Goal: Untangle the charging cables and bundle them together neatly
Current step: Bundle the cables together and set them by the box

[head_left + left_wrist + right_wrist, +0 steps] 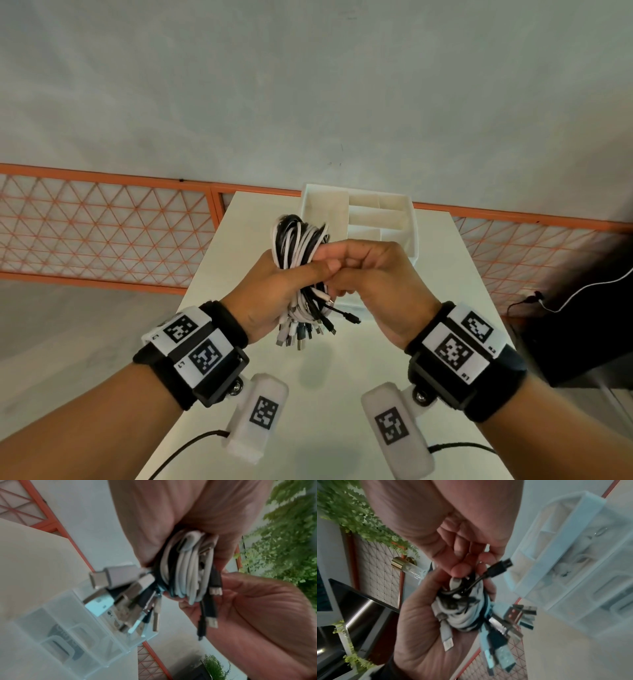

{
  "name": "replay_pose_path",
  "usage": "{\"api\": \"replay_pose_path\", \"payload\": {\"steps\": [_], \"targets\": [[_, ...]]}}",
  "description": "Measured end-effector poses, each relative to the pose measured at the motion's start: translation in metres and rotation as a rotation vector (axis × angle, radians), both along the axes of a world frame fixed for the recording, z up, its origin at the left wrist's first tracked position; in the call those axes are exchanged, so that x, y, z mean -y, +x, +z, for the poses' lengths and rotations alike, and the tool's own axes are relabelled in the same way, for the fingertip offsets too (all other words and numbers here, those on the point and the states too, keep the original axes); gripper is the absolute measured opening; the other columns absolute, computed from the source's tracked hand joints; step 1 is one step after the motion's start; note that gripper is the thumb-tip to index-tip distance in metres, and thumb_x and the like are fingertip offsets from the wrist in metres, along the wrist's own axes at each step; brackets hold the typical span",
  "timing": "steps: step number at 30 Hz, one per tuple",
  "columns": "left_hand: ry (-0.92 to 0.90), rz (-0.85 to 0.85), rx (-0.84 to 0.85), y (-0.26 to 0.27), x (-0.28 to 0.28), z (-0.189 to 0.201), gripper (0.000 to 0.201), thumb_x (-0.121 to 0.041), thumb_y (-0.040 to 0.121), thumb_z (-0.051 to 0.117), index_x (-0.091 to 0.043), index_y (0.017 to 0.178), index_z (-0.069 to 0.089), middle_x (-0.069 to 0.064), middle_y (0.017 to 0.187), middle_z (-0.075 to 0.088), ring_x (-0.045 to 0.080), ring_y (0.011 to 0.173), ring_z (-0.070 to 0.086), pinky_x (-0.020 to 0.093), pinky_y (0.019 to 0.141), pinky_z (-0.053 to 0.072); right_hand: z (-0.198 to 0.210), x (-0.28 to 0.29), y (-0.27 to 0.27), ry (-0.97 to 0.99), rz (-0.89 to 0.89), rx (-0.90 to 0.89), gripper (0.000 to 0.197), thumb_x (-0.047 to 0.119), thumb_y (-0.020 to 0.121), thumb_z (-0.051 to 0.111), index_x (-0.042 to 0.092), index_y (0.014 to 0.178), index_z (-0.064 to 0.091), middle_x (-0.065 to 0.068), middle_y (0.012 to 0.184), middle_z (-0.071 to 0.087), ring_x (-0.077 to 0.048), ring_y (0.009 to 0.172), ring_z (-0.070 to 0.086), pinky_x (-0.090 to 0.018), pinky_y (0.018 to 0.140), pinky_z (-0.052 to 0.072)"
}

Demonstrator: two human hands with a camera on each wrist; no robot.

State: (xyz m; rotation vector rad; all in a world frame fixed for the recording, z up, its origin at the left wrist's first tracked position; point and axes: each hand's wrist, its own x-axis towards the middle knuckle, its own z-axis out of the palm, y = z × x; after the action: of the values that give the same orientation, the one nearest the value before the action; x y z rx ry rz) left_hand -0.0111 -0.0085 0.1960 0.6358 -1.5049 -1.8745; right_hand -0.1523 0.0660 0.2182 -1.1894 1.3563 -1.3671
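A bundle of black and white charging cables (297,240) is held above the white table (445,274), loops up and several plugs (301,330) hanging down. My left hand (301,274) grips the bundle round its middle. My right hand (342,274) meets it from the right, fingers curled, pinching a black cable (471,586) that crosses the bundle (464,612). That cable's small black plug (504,563) sticks out free. In the left wrist view the white coils (187,572) sit in my left palm, with the right hand (257,608) below them.
A clear compartment organiser box (380,219) stands at the table's far end, just behind the hands. An orange lattice railing (102,226) runs behind the table. A dark object with a thin white cord (582,298) sits to the right.
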Motion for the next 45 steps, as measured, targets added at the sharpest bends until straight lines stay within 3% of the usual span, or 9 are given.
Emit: {"api": "replay_pose_path", "payload": {"steps": [4, 9, 12, 15, 23, 28, 32, 39, 45], "targets": [[-0.045, 0.087, 0.037, -0.005, -0.006, -0.003, 0.01, 0.001, 0.08, 0.058, 0.003, 0.082, 0.068, 0.02, 0.076, 0.066, 0.032, 0.075, 0.064, 0.047, 0.075, 0.052, 0.0, 0.0, -0.001, -0.025, -0.112, 0.012, 0.022, 0.007, 0.063, 0.062, 0.007, 0.084, 0.071, -0.023, 0.077, 0.074, -0.026, 0.056, 0.061, -0.038, 0.063, 0.056], [0.075, 0.229, 0.006, -0.012, -0.007, -0.012, 0.023, -0.003, 0.076, 0.062, 0.011, 0.094, 0.065, 0.037, 0.094, 0.066, 0.042, 0.09, 0.067, 0.063, 0.09, 0.05, -0.008, -0.003, -0.003, -0.12, -0.28, -0.288, 0.037, 0.022, 0.067, 0.07, 0.019, 0.102, 0.059, 0.0, 0.089, 0.06, -0.012, 0.066, 0.055, -0.025, 0.063, 0.049], [0.135, 0.236, -0.019, -0.013, -0.007, -0.012, 0.021, 0.002, 0.079, 0.061, 0.004, 0.097, 0.072, 0.03, 0.103, 0.071, 0.041, 0.097, 0.071, 0.054, 0.086, 0.057, -0.007, -0.001, -0.009, 0.075, -0.037, -0.451, 0.084, 0.032, 0.069, 0.086, 0.028, 0.139, 0.039, 0.009, 0.108, 0.059, -0.008, 0.093, 0.061, -0.021, 0.077, 0.051], [0.19, 0.183, -0.036, -0.019, -0.009, -0.011, 0.02, 0.006, 0.084, 0.057, -0.003, 0.094, 0.071, 0.018, 0.084, 0.07, 0.027, 0.077, 0.07, 0.035, 0.065, 0.059, -0.014, 0.004, 0.001, 0.094, 0.131, -0.424, 0.106, 0.014, 0.065, 0.088, 0.038, 0.147, 0.025, 0.011, 0.115, 0.066, -0.011, 0.097, 0.071, -0.039, 0.076, 0.063], [0.15, 0.22, 0.079, -0.021, -0.007, -0.018, 0.019, 0.001, 0.086, 0.062, -0.005, 0.1, 0.073, 0.017, 0.092, 0.073, 0.028, 0.086, 0.071, 0.036, 0.072, 0.055, -0.033, 0.012, 0.008, 0.075, -0.042, -0.301, 0.079, 0.003, 0.062, 0.083, 0.032, 0.126, 0.047, 0.006, 0.103, 0.072, -0.02, 0.089, 0.074, -0.051, 0.07, 0.063], [-0.035, 0.379, 0.177, -0.014, 0.001, -0.016, 0.041, 0.003, 0.071, 0.08, -0.012, 0.107, 0.07, 0.011, 0.097, 0.076, 0.027, 0.092, 0.073, 0.04, 0.077, 0.059, -0.035, 0.013, 0.001, 0.113, -0.045, -0.426, 0.083, 0.01, 0.062, 0.081, 0.039, 0.129, 0.042, 0.012, 0.097, 0.069, -0.016, 0.083, 0.071, -0.035, 0.061, 0.061], [-0.115, 0.414, 0.242, -0.01, 0.007, -0.011, 0.051, -0.002, 0.066, 0.083, -0.018, 0.109, 0.06, 0.005, 0.094, 0.072, 0.018, 0.081, 0.072, 0.031, 0.065, 0.057, -0.033, 0.014, 0.0, 0.125, -0.063, -0.556, 0.084, 0.021, 0.059, 0.076, 0.044, 0.13, 0.037, 0.009, 0.098, 0.069, -0.026, 0.094, 0.067, -0.042, 0.074, 0.061], [-0.398, 0.505, 0.384, -0.015, 0.004, -0.01, 0.037, -0.011, 0.077, 0.07, -0.027, 0.108, 0.059, -0.008, 0.09, 0.07, 0.007, 0.082, 0.067, 0.028, 0.073, 0.057, -0.026, 0.016, 0.002, 0.097, -0.015, -0.602, 0.083, 0.018, 0.066, 0.083, 0.037, 0.131, 0.034, 0.008, 0.098, 0.07, -0.016, 0.083, 0.071, -0.038, 0.07, 0.062], [-0.363, 0.576, 0.369, -0.026, -0.006, -0.016, 0.036, -0.009, 0.079, 0.068, -0.031, 0.106, 0.056, -0.01, 0.086, 0.068, 0.003, 0.077, 0.065, 0.02, 0.067, 0.054, -0.033, 0.023, 0.001, 0.145, -0.087, -0.534, 0.082, 0.026, 0.063, 0.089, 0.029, 0.128, 0.039, 0.004, 0.091, 0.072, -0.016, 0.072, 0.071, -0.03, 0.057, 0.058]]}}
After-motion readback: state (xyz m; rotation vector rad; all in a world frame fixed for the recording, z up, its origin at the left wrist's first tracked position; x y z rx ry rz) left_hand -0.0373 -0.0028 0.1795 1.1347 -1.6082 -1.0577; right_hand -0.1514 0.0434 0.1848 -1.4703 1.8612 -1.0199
